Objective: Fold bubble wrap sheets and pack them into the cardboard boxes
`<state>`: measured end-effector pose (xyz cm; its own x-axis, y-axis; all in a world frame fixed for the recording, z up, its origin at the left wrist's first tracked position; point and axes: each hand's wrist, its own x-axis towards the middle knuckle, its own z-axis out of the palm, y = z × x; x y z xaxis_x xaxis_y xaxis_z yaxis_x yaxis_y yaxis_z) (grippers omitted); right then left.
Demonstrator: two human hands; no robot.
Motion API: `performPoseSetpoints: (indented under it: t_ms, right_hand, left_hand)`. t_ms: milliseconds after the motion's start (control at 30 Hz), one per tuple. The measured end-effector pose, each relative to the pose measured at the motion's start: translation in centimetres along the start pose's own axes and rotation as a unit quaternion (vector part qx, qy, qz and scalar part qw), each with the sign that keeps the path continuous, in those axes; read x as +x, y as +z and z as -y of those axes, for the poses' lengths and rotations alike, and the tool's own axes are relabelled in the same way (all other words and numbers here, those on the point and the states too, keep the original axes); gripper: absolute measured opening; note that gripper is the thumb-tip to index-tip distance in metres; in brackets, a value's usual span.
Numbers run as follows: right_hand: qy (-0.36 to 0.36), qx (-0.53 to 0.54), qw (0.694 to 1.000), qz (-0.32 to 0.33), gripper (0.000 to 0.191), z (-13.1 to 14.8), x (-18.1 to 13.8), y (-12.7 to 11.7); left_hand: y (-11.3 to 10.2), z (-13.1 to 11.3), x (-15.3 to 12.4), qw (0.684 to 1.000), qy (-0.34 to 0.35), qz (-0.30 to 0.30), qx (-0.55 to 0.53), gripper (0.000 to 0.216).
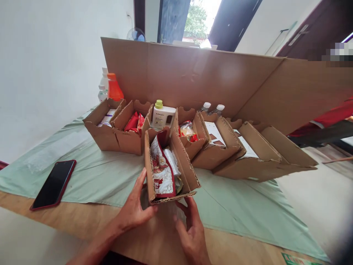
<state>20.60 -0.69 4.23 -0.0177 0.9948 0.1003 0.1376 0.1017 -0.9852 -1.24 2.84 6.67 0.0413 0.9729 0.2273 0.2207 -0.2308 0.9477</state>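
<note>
A narrow, open-topped cardboard box (190, 171) stands forward of the row, its near end toward me. Inside it lie a white and dark-red printed packet (162, 175) and a clear plastic-wrapped item (172, 162). My left hand (135, 206) grips the box's left side near the front corner, fingers along the wall and thumb at the front. Under the front right edge, my right hand (190, 228) has its curled fingers against the box; the fingertips are partly hidden. Directly behind the box is a white bottle with a yellow-green cap (162, 115).
Similar cardboard boxes (128, 142) flank it, holding red packets (135, 122) and white cartons (213, 132). A cardboard panel (193, 73) rises behind, with an orange bottle (114, 88) at its left. A phone (53, 184) lies on the green cloth (110, 187). Red clothing (331, 117) shows at right.
</note>
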Motion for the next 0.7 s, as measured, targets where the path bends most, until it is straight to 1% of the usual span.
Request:
performPoseSetpoints:
  t_ms: [67, 133, 233, 333, 433, 500, 533, 567, 633, 700]
  right_hand:
    - [-0.001, 0.002, 1.000, -0.004, 0.066, -0.2, -0.3, 0.7]
    - [-0.003, 0.009, 1.000, -0.009, 0.068, 0.1, 0.6, 1.8]
    - [-0.034, 0.026, 0.999, 0.018, 0.072, 0.8, 4.0, 3.5]
    - [-0.079, 0.024, 0.997, 0.007, 0.072, 1.2, 7.7, 4.1]
    - [-0.104, -0.046, 0.993, -0.019, 0.055, 1.5, 9.5, 2.7]
    - [-0.110, -0.097, 0.989, -0.034, 0.043, 2.3, 10.0, 1.1]
    - [-0.111, -0.114, 0.986, -0.041, 0.042, 3.0, 10.4, 0.3]
    - [-0.112, -0.128, 0.984, -0.046, 0.043, 4.0, 11.1, -0.5]
    - [-0.121, -0.168, 0.977, -0.042, 0.052, 6.3, 13.1, -1.5]
    - [-0.124, -0.260, 0.957, -0.028, 0.061, 8.8, 16.1, -1.8]
  left_hand:
    - [-1.0, 0.3, 0.4, 0.999, 0.017, 0.002, 0.027, 0.094]
    - [-1.8, 0.6, 1.4, 0.998, 0.033, -0.009, 0.054, 0.088]
    - [-2.5, 1.0, 4.0, 0.996, 0.027, -0.037, 0.076, 0.076]
    - [-2.9, 1.1, 6.4, 0.991, -0.010, -0.082, 0.109, 0.055]
    - [-3.1, 1.2, 6.7, 0.981, -0.040, -0.128, 0.142, 0.047]
    - [-3.1, 1.3, 5.9, 0.976, -0.063, -0.150, 0.144, 0.049]
    - [-3.0, 1.3, 5.5, 0.975, -0.074, -0.155, 0.140, 0.052]
    - [-2.9, 1.3, 5.3, 0.975, -0.082, -0.155, 0.133, 0.056]
    - [-2.5, 1.0, 5.5, 0.979, -0.091, -0.141, 0.117, 0.063]
    - [-2.0, 0.7, 6.6, 0.982, -0.103, -0.122, 0.098, 0.066]
